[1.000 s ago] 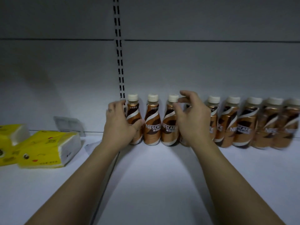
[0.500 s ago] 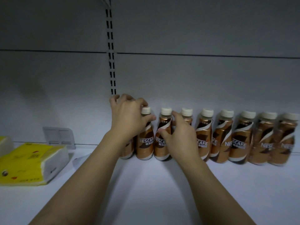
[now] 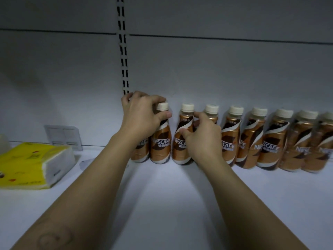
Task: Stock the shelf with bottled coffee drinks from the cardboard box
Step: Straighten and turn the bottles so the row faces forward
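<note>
Several brown Nescafe coffee bottles (image 3: 270, 141) with cream caps stand in a row against the back of the white shelf (image 3: 162, 204). My left hand (image 3: 142, 118) curls over the top of the leftmost bottle (image 3: 140, 154), hiding its cap. Its thumb presses the neck of the second bottle (image 3: 160, 141). My right hand (image 3: 201, 139) wraps round the fourth bottle (image 3: 211, 110), and its thumb touches the third bottle (image 3: 182, 141). The cardboard box is out of view.
A yellow tissue pack (image 3: 34, 165) lies on the shelf at the left. A clear plastic tag holder (image 3: 63, 137) leans on the back wall behind it. A slotted upright (image 3: 123, 51) runs up the back panel above my left hand.
My left hand has climbed from the leftmost bottle's body to its top. My right hand has sunk lower on the fourth bottle. The row sits closer together.
</note>
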The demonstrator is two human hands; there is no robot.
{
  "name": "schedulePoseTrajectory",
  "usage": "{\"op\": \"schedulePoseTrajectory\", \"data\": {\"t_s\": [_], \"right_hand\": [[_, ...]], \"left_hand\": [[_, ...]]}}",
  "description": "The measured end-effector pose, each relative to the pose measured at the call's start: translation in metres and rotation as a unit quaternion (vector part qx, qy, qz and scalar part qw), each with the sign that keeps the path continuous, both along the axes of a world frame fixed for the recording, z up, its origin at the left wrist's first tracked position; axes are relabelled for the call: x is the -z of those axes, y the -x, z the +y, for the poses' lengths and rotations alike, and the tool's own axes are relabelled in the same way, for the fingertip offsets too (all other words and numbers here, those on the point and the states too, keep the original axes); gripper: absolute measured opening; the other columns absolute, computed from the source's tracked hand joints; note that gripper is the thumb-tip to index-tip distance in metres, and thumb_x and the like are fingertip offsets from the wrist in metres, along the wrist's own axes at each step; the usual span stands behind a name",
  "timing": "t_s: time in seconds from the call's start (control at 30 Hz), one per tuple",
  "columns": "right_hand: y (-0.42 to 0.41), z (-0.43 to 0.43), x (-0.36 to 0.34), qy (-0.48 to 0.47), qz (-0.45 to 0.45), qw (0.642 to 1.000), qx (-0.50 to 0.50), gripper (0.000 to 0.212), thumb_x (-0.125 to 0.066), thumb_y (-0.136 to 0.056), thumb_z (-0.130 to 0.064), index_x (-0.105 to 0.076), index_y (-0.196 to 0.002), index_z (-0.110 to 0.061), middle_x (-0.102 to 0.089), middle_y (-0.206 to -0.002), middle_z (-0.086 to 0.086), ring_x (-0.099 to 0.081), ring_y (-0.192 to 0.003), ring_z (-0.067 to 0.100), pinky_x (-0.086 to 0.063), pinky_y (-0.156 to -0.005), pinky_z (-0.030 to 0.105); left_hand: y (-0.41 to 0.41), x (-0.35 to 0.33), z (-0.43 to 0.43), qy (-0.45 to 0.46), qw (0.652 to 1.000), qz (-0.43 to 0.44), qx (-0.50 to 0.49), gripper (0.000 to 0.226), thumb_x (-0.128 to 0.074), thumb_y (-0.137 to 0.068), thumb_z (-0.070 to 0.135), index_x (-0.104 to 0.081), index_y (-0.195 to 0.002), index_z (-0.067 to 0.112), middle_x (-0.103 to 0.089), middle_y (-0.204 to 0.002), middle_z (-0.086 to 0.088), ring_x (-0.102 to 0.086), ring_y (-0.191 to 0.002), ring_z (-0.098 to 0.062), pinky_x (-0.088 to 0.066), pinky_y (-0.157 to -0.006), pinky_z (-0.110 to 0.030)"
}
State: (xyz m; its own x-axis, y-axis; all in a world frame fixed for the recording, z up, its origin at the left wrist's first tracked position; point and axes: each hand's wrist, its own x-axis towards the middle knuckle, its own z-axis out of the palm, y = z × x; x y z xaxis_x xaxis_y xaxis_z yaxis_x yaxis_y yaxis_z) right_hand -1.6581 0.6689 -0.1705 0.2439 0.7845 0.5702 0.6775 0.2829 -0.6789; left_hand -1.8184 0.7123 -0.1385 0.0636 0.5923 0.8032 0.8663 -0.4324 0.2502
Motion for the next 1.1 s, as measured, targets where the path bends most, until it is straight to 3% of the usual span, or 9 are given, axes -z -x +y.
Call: {"op": "schedulePoseTrajectory", "data": {"t_s": [0.13, 0.23, 0.3, 0.4, 0.6, 0.77, 0.9, 1.0, 1.1], "right_hand": [[0.007, 0.000, 0.000, -0.006, -0.029, 1.000, 0.002, 0.045, -0.064, -0.086, -0.024, -0.052, -0.129, -0.020, -0.068, -0.104, 0.004, -0.064, -0.096, 0.024, -0.054, -0.083, 0.038], [0.015, 0.002, 0.001, 0.014, -0.053, 0.998, 0.015, 0.049, -0.070, -0.084, -0.035, -0.050, -0.127, -0.020, -0.068, -0.107, 0.006, -0.063, -0.100, 0.028, -0.052, -0.081, 0.039], [0.016, 0.006, -0.001, 0.019, -0.037, 0.999, 0.016, 0.047, -0.073, -0.083, -0.032, -0.050, -0.123, -0.019, -0.067, -0.108, 0.006, -0.062, -0.102, 0.027, -0.053, -0.082, 0.041], [0.010, 0.010, -0.002, 0.021, 0.006, 1.000, -0.005, 0.047, -0.076, -0.080, -0.022, -0.054, -0.121, -0.019, -0.067, -0.109, 0.003, -0.064, -0.100, 0.022, -0.048, -0.077, 0.031], [0.005, 0.010, 0.003, 0.024, 0.082, 0.994, -0.065, 0.058, -0.074, -0.082, -0.015, -0.050, -0.134, -0.021, -0.064, -0.122, -0.003, -0.060, -0.112, 0.015, -0.050, -0.094, 0.037], [0.003, 0.004, 0.005, 0.001, 0.046, 0.996, -0.074, 0.056, -0.073, -0.084, -0.019, -0.050, -0.135, -0.022, -0.064, -0.122, -0.002, -0.061, -0.110, 0.016, -0.050, -0.095, 0.037], [0.000, -0.008, -0.005, -0.128, 0.000, 0.992, -0.020, 0.040, -0.065, -0.088, -0.017, -0.056, -0.128, -0.021, -0.063, -0.116, -0.001, -0.061, -0.091, 0.011, -0.049, -0.083, 0.023], [-0.015, -0.013, -0.015, -0.194, 0.016, 0.980, 0.031, 0.028, -0.061, -0.088, -0.016, -0.061, -0.116, -0.022, -0.059, -0.110, -0.005, -0.057, -0.081, 0.004, -0.037, -0.073, 0.007], [-0.041, -0.010, -0.018, -0.154, 0.050, 0.984, 0.080, 0.027, -0.061, -0.090, -0.020, -0.061, -0.117, -0.023, -0.061, -0.112, -0.006, -0.058, -0.094, 0.010, -0.038, -0.077, 0.017]], "left_hand": [[-0.003, 0.005, -0.004, -0.004, 1.000, -0.013, -0.002, 0.039, -0.063, -0.080, 0.053, -0.063, -0.115, 0.035, -0.065, -0.109, 0.006, -0.042, -0.114, -0.019, -0.015, -0.091, -0.035], [-0.001, 0.008, -0.007, -0.022, 0.999, 0.014, -0.021, 0.047, -0.058, -0.077, 0.060, -0.061, -0.117, 0.037, -0.066, -0.111, 0.005, -0.042, -0.116, -0.022, -0.016, -0.092, -0.037], [0.004, 0.011, -0.009, -0.016, 0.998, 0.047, -0.027, 0.058, -0.057, -0.073, 0.065, -0.056, -0.124, 0.038, -0.064, -0.116, 0.004, -0.040, -0.119, -0.023, -0.015, -0.097, -0.041], [0.005, 0.013, -0.010, -0.001, 0.998, 0.061, -0.025, 0.062, -0.064, -0.073, 0.061, -0.051, -0.129, 0.038, -0.062, -0.119, 0.005, -0.037, -0.123, -0.023, -0.015, -0.103, -0.049], [0.002, 0.015, -0.012, 0.006, 0.999, 0.031, -0.019, 0.061, -0.068, -0.075, 0.053, -0.049, -0.131, 0.037, -0.061, -0.120, 0.004, -0.032, -0.127, -0.021, -0.013, -0.105, -0.052], [-0.001, 0.015, -0.014, 0.018, 0.999, 0.033, -0.031, 0.061, -0.066, -0.076, 0.051, -0.048, -0.132, 0.035, -0.059, -0.122, 0.002, -0.031, -0.129, -0.022, -0.010, -0.109, -0.055], [-0.018, 0.010, -0.022, 0.036, 0.999, 0.021, -0.031, 0.067, -0.059, -0.080, 0.054, -0.040, -0.139, 0.030, -0.047, -0.139, 0.000, -0.025, -0.136, -0.021, 0.003, -0.112, -0.056], [-0.038, -0.003, -0.023, 0.005, 0.998, 0.052, -0.039, 0.069, -0.059, -0.080, 0.053, -0.039, -0.140, 0.027, -0.045, -0.141, -0.001, -0.023, -0.139, -0.022, 0.008, -0.112, -0.056], [-0.054, -0.026, -0.021, -0.007, 0.995, 0.093, -0.026, 0.060, -0.060, -0.081, 0.051, -0.046, -0.135, 0.030, -0.053, -0.135, -0.002, -0.036, -0.132, -0.024, -0.003, -0.115, -0.053]]}}
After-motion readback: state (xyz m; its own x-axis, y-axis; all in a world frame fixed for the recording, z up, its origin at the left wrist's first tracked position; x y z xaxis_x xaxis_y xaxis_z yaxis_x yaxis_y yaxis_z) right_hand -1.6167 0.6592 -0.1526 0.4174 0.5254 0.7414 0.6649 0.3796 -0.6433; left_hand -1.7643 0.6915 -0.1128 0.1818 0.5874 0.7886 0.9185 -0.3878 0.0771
